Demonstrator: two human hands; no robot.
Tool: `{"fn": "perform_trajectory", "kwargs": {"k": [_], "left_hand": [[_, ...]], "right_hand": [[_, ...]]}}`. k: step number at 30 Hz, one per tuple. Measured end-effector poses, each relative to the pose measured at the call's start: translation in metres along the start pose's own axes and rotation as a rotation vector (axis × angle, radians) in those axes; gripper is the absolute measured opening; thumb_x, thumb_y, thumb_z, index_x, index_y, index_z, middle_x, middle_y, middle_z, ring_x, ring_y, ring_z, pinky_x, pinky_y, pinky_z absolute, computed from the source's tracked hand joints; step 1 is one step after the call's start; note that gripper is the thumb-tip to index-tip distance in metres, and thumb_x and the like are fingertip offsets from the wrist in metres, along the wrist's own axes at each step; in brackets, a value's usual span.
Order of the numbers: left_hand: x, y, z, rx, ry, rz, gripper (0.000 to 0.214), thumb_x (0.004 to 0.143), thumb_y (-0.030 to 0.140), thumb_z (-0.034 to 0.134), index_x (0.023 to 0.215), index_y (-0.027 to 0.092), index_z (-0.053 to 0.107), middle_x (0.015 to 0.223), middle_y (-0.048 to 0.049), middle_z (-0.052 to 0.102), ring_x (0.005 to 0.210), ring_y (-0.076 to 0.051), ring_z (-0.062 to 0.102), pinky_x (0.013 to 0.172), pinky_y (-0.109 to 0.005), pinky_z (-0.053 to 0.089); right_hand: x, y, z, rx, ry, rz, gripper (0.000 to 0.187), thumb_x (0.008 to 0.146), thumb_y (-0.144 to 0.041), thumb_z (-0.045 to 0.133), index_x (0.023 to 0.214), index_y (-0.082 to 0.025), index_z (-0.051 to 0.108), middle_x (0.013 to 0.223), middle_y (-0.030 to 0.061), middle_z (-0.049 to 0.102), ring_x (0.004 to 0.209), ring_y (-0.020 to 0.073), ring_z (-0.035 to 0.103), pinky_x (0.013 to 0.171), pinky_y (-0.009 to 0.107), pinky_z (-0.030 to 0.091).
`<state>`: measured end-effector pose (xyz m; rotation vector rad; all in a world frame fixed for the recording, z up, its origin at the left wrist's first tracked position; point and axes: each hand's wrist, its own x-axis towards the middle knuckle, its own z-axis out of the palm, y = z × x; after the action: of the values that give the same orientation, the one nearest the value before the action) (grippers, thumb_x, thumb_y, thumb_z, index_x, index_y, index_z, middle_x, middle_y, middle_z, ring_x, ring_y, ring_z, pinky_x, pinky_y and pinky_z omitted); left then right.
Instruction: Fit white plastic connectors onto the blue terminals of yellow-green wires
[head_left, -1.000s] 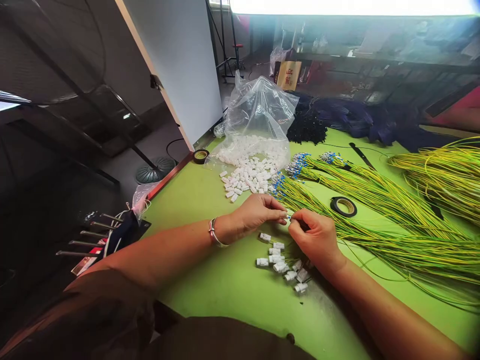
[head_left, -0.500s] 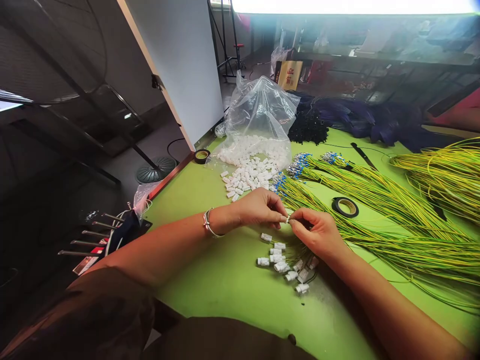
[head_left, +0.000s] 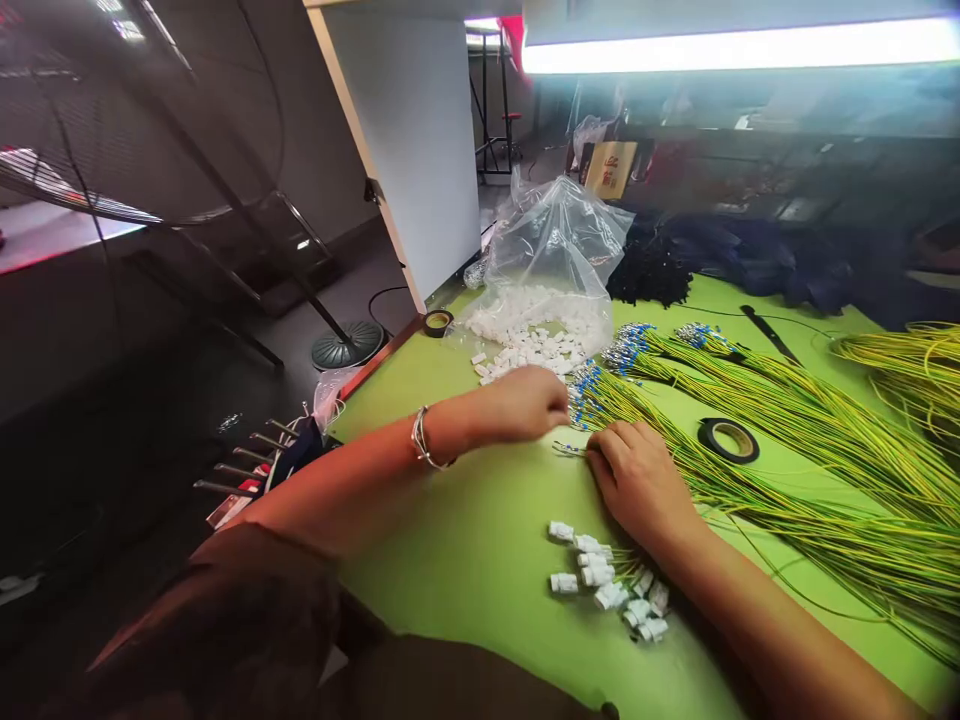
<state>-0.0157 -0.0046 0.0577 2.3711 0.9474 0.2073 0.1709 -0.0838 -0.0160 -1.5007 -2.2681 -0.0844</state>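
Note:
My right hand [head_left: 641, 485] lies low over the green table, its fingers closed around a few thin wires whose terminal tips [head_left: 571, 450] poke out to the left. My left hand [head_left: 525, 405] is just above and left of those tips, fingers curled in; whatever it may hold is hidden. Beyond it spreads a pile of white plastic connectors [head_left: 547, 348], partly inside a clear plastic bag [head_left: 559, 240]. Beside the fingertips are the blue and silver terminals [head_left: 587, 395] of a yellow-green wire bundle [head_left: 675, 435]. Below the right hand lie several white connectors [head_left: 598, 575] on wires.
A roll of black tape [head_left: 727, 440] rests on the wire bundles, and another tape roll [head_left: 438, 322] is at the table's left edge. More yellow-green wires [head_left: 907, 355] lie at the right. A white panel [head_left: 420, 150] stands at the back left. Metal rods [head_left: 251, 470] stick out beside the table.
My hands, which met at a small white piece, have parted. My right hand now grips wires with bare terminal tips, and the wired connectors show lower down. The view has shifted left.

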Motion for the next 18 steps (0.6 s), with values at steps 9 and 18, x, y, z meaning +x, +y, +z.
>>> {"fn": "perform_trajectory", "kwargs": {"k": [9, 18], "left_hand": [[0.019, -0.032, 0.022, 0.306, 0.229, -0.127, 0.025, 0.084, 0.035, 0.057, 0.088, 0.014, 0.071, 0.090, -0.0088, 0.065, 0.083, -0.019, 0.059, 0.075, -0.030, 0.045], [0.016, -0.028, 0.038, 0.547, 0.232, -0.070, 0.019, 0.089, 0.019, 0.048, 0.087, 0.013, 0.065, 0.095, -0.0118, 0.058, 0.089, -0.022, 0.053, 0.071, -0.031, 0.044]], "right_hand": [[-0.004, 0.000, -0.002, 0.438, 0.191, 0.288, 0.004, 0.081, -0.020, 0.054, 0.077, -0.020, 0.055, 0.064, -0.0018, 0.055, 0.054, 0.0118, 0.049, 0.054, 0.024, 0.041], [-0.004, -0.006, -0.013, 0.626, 0.183, 0.480, 0.006, 0.073, -0.021, 0.055, 0.070, -0.019, 0.060, 0.058, -0.0025, 0.055, 0.050, 0.0108, 0.044, 0.049, 0.023, 0.037]]}}
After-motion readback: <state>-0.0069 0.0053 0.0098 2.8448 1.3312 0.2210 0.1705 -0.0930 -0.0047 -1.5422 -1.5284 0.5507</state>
